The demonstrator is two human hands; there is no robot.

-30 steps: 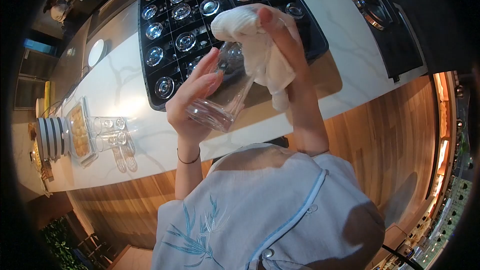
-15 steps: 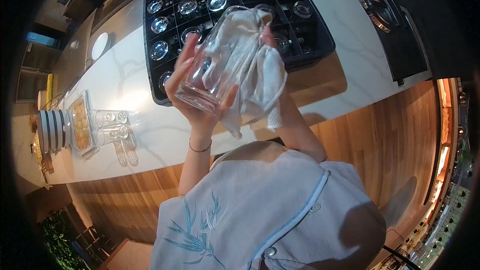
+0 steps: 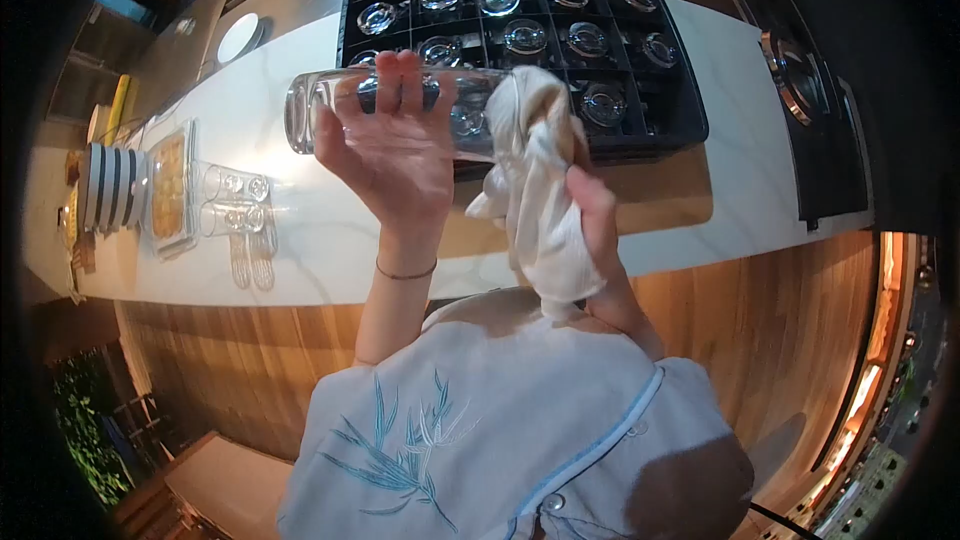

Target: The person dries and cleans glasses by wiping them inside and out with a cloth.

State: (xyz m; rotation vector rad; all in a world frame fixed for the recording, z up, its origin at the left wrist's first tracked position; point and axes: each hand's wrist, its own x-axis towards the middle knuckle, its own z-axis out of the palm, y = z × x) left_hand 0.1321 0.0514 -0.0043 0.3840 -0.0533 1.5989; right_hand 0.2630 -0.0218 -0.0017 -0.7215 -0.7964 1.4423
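A tall clear drinking glass [image 3: 325, 90] lies sideways in the air, its thick base toward the left. My left hand [image 3: 395, 145] cups it from beneath and in front, fingers bent over its side. At the glass's right end, my right hand [image 3: 592, 215] grips a white cloth [image 3: 540, 140] that covers the rim. Whether the cloth reaches far inside the glass is hard to see. Just behind both hands sits a black divided glass rack [image 3: 670, 130] holding several upside-down glasses [image 3: 525, 37].
On the pale marble counter [image 3: 330, 240], a pair of clear glasses [image 3: 225, 200] stands at the left beside a clear container of yellowish pieces [image 3: 172, 185] and striped stacked dishes [image 3: 110, 185]. White plates [image 3: 240, 38] are farther back. A black appliance [image 3: 820, 130] is at the right.
The glass has turned from a tilt to nearly level, its base swinging up and left. The cloth has shifted to the right end of the glass. The view has shifted slightly.
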